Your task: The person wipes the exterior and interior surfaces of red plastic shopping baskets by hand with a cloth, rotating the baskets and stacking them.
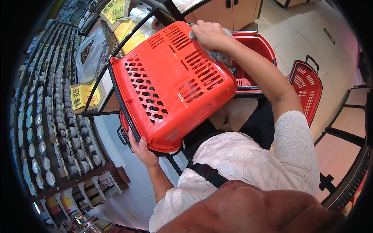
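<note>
A red plastic shopping basket (174, 84) with slotted sides lies tipped on its side before me, its black-edged rim facing left. My left hand (144, 148) grips that rim at its lower corner, the thumb on the outside. At the basket's upper right, near its base, my right hand (209, 35) holds a grey cloth (218, 55) bunched against the plastic. Part of the cloth is hidden under the hand and wrist. Just behind, to the right, stands another red basket (253, 43), partly covered by the tipped one and my right forearm.
A third red basket (309, 87) is on the tiled floor at right. A black-framed display stand (99, 87) with bagged goods and yellow price signs adjoins the tipped basket. Shelves of bowls and plates (55, 116) fill the left. Wooden cabinets (215, 14) stand at the top.
</note>
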A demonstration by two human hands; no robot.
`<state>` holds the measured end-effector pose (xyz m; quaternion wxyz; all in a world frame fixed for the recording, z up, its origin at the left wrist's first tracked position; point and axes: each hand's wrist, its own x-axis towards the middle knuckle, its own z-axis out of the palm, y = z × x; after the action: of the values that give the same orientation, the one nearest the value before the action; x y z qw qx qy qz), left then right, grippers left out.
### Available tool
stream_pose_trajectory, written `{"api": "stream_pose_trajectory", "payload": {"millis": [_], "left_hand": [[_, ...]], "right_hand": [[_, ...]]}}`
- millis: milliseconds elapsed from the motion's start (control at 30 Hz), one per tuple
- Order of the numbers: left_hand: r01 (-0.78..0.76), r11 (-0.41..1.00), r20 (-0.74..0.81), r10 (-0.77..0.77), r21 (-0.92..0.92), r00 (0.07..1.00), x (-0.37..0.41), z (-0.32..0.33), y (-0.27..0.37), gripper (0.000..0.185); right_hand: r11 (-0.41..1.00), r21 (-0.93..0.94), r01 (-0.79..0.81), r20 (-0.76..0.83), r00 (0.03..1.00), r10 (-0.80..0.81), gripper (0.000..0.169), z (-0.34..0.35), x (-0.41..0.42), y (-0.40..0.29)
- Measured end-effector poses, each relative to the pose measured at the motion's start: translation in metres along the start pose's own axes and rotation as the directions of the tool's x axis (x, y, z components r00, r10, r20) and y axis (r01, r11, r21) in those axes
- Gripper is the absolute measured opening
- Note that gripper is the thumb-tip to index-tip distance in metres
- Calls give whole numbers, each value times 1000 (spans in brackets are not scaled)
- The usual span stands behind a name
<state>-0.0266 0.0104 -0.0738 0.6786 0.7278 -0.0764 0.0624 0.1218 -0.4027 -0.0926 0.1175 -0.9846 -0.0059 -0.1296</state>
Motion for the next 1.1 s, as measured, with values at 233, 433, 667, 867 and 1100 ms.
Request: {"api": "stream_pose_trajectory", "payload": {"millis": [233,433,667,867,1100], "left_hand": [[8,999,-36,-7,36,999,0,9,10,67],[-2,1000,-36,3,13,999,2,15,15,69],[13,999,-49,-11,37,999,0,14,16,69],[-3,1000,-32,4,14,999,0,14,13,66],[-22,1000,11,23,-18,1000,-2,-3,-3,68]], "right_hand": [[998,-40,-46,14,999,46,30,16,69,1],[996,-38,-79,3,997,79,27,22,107,2],[969,10,246,-117,963,-243,22,32,104,-44],[898,86,432,-132,898,-419,20,24,60,-73],[741,209,638,-169,770,-615,19,-7,-30,-111]]}}
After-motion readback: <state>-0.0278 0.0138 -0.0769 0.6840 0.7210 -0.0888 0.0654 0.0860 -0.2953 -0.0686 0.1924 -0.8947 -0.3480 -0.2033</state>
